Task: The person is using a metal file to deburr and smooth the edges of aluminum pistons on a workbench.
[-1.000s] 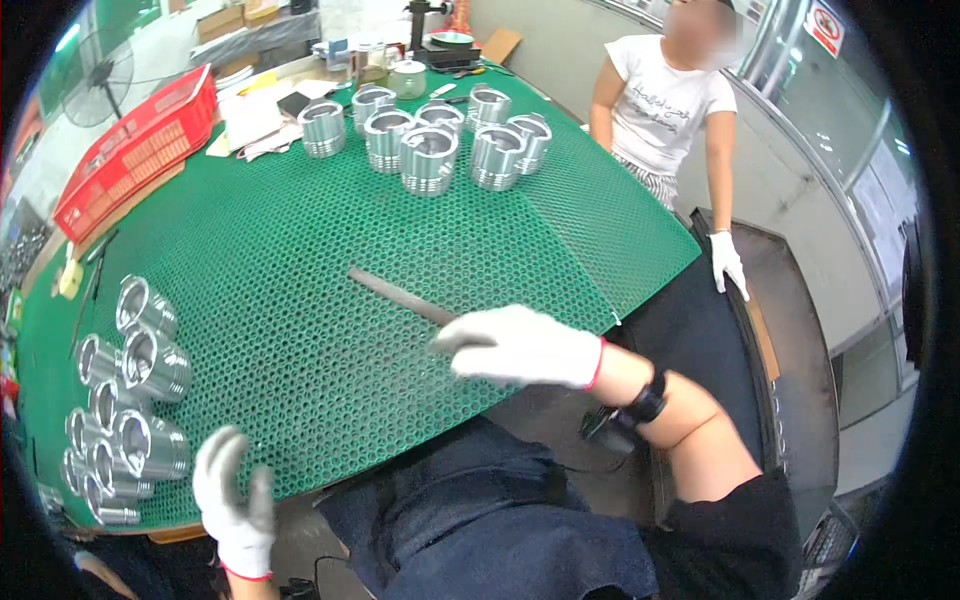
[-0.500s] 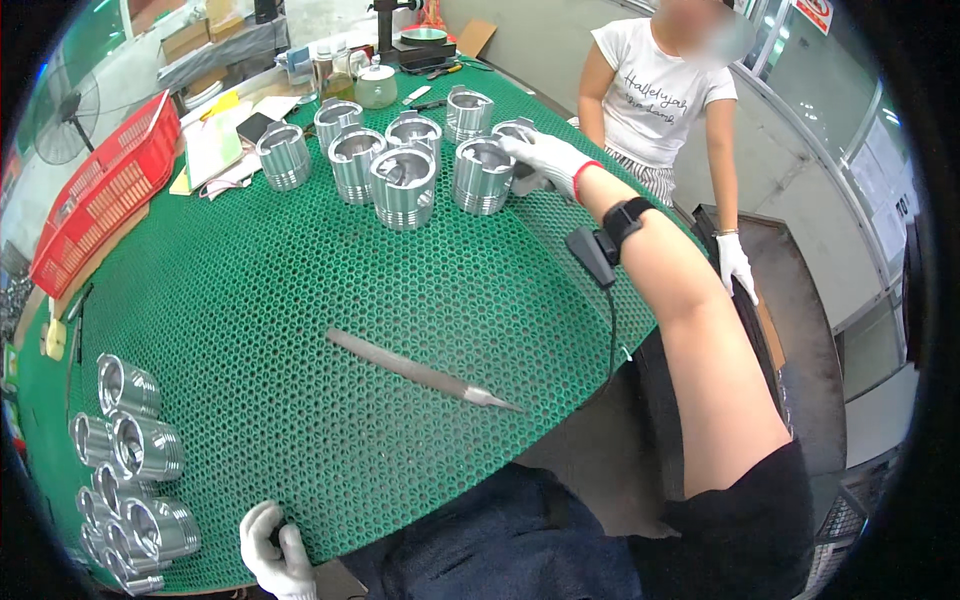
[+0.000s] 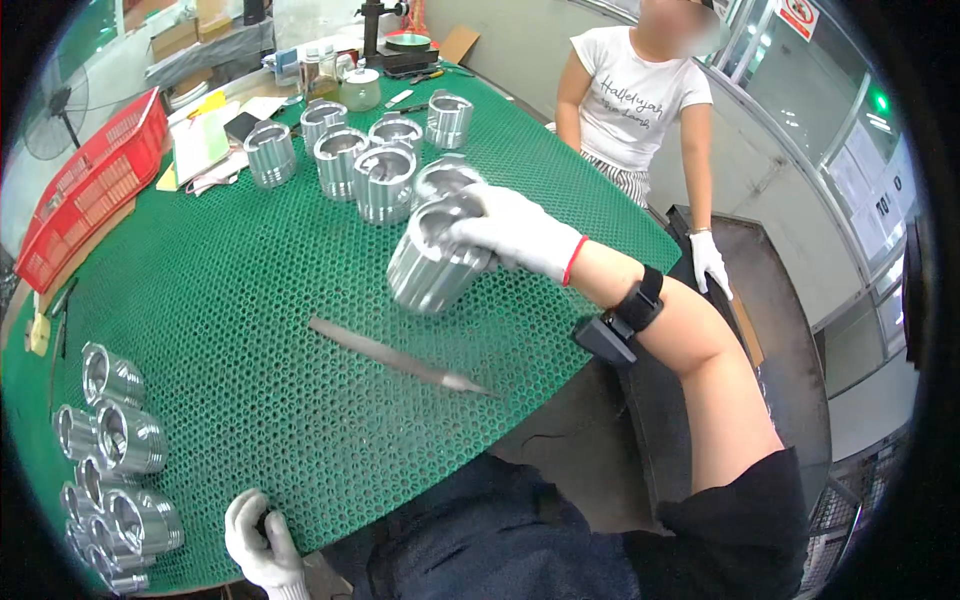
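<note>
My right hand [image 3: 515, 230], in a white knitted glove with a red cuff, grips a shiny metal piston [image 3: 430, 265] by its upper part. The piston is tilted and slightly blurred above the green mat. Right behind it is another piston [image 3: 445, 178], partly covered; I cannot tell if my fingers touch it too. Below them, a metal file [image 3: 385, 353] with a bare pointed tang lies on the mat. My left hand [image 3: 262, 540], also gloved, rests at the near table edge, fingers loosely bent, thumb apart, holding nothing.
Several pistons [image 3: 340, 160] stand at the far side, and several more [image 3: 130, 440] are grouped at the left. A red basket [image 3: 95, 185], papers [image 3: 208, 145] and a glass jar [image 3: 360, 90] line the back. Another person [image 3: 640, 110] sits beyond the table's right side.
My right hand has come nearer from the far group, bringing a piston toward the mat's middle. The head view has shifted slightly. My left hand stays at the near edge.
</note>
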`<state>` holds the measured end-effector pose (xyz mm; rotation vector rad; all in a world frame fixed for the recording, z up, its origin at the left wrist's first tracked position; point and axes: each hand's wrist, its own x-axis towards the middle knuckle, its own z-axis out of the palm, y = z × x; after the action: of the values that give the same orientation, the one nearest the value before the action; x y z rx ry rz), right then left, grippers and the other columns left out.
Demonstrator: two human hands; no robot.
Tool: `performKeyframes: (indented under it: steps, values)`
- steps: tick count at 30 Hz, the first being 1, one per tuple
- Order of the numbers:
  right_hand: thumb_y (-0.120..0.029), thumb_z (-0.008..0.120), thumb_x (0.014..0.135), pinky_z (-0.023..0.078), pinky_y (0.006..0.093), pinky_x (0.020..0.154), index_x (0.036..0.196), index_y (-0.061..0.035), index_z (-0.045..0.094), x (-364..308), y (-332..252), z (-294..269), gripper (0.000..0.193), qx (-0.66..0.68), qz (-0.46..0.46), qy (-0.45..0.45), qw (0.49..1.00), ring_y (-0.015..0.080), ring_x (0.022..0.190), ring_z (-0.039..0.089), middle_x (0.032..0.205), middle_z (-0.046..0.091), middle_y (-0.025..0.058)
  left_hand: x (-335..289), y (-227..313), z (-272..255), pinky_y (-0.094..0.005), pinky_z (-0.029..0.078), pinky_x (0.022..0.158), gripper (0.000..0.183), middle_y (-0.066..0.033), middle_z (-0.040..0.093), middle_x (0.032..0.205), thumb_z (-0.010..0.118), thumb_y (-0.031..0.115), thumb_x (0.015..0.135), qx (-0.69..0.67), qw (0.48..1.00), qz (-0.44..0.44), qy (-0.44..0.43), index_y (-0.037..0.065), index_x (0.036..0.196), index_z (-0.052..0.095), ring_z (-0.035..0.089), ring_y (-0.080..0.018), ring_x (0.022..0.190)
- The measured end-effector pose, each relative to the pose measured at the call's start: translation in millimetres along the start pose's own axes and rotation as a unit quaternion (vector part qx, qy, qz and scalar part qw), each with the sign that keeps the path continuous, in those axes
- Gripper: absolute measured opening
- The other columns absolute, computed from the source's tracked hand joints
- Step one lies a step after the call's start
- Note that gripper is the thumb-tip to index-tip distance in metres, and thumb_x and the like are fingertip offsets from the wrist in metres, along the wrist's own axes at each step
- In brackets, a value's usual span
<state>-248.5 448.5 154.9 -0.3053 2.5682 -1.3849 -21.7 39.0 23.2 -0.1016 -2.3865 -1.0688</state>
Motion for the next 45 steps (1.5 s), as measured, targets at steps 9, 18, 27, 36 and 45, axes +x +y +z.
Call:
performKeyframes:
  steps: [9, 18, 27, 36, 45]
  values:
    - [-0.037, 0.062, 0.092, 0.053, 0.0514, 0.083, 0.115, -0.0034, 0.056, 5.8, -77.4, 180.8, 0.041, -0.216, -0.194, -0.129, 0.948, 0.0433, 0.095, 0.069, 0.098, 0.07, 0.0265, -6.3, 0.2, -5.2, -0.0411, 0.056, 0.087, 0.028, -0.0177, 0.072, 0.107, 0.071, -0.006, 0.076, 0.033, 0.999, 0.033, 0.018, 0.0, 0.103, 0.07, 0.071, -0.0347, 0.096]
    - [-0.025, 0.065, 0.096, 0.057, 0.0379, 0.089, 0.134, -0.0097, 0.059, -40.8, -54.6, 154.8, 0.042, -0.162, -0.198, -0.033, 0.966, 0.0317, 0.101, 0.074, 0.115, 0.073, 0.0162, 2.6, 8.4, -15.9, -0.0388, 0.054, 0.091, 0.037, -0.0173, 0.072, 0.111, 0.076, 0.0, 0.075, -0.049, 0.998, 0.028, -0.002, 0.0, 0.112, 0.07, 0.069, -0.0327, 0.103]
    - [-0.015, 0.073, 0.086, 0.053, 0.0401, 0.063, 0.122, -0.0184, 0.066, -102.9, 34.8, 161.7, 0.037, -0.452, -0.168, 0.085, 0.872, 0.0296, 0.068, 0.066, 0.083, 0.062, 0.0072, 51.5, 57.7, -23.8, -0.0481, 0.046, 0.107, 0.056, -0.0131, 0.069, 0.113, 0.084, 0.01, 0.065, 0.076, 0.969, 0.175, -0.155, 0.004, 0.119, 0.068, 0.065, -0.0345, 0.112]
    - [-0.012, 0.075, 0.085, 0.053, 0.0397, 0.063, 0.118, -0.02, 0.07, -99.3, 43.2, 159.7, 0.035, -0.38, -0.212, 0.125, 0.892, 0.029, 0.068, 0.066, 0.083, 0.065, 0.0064, -13.7, 42.5, -55.5, -0.0333, 0.051, 0.082, 0.04, -0.0096, 0.07, 0.098, 0.082, 0.015, 0.081, -0.236, 0.928, -0.285, -0.046, -0.004, 0.113, 0.069, 0.065, -0.0201, 0.089]
    - [-0.017, 0.074, 0.087, 0.053, 0.0396, 0.064, 0.114, -0.0197, 0.072, -99.7, 40.1, 166.7, 0.027, -0.428, -0.194, 0.155, 0.869, 0.0291, 0.07, 0.066, 0.083, 0.065, 0.0069, -8.7, 18.2, -62.6, -0.0342, 0.045, 0.107, 0.073, -0.0136, 0.065, 0.132, 0.082, 0.021, 0.085, -0.456, 0.801, -0.352, -0.166, -0.006, 0.145, 0.049, 0.061, -0.019, 0.12]
